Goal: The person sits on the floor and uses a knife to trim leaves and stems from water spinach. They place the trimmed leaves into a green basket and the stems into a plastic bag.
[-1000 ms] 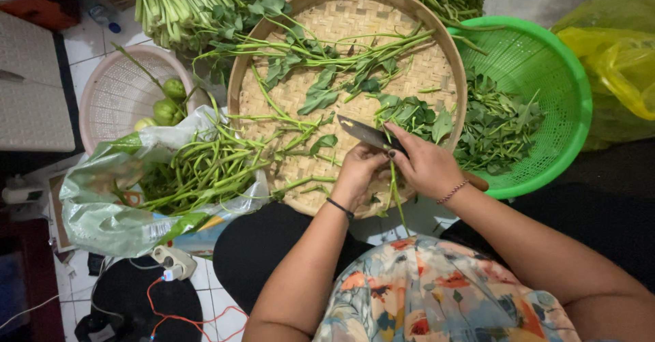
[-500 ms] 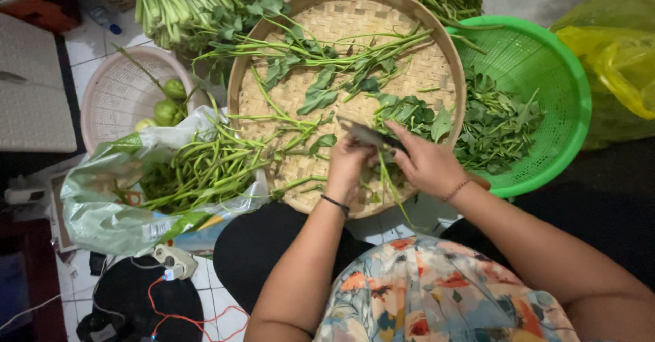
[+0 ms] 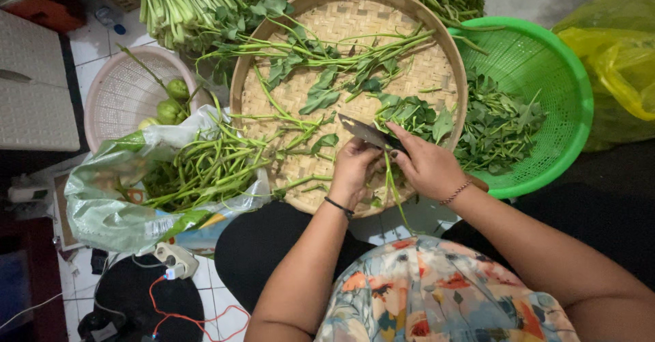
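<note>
Hands meet over the near edge of the round woven tray (image 3: 450,76). The right hand (image 3: 426,165) has its fingers closed on a knife (image 3: 365,132), blade pointing left. The left hand (image 3: 353,168) has its fingers closed around thin green stems (image 3: 390,185) that hang down below the blade. Cut leaves (image 3: 498,127) lie in the green basket (image 3: 566,83) beside, and stems fill the plastic bag (image 3: 102,205) on the left.

White tiled floor (image 3: 92,42) under even light, a white perforated panel (image 3: 34,90) at the left edge.

Floral top, black wristband, beaded bracelet
</note>
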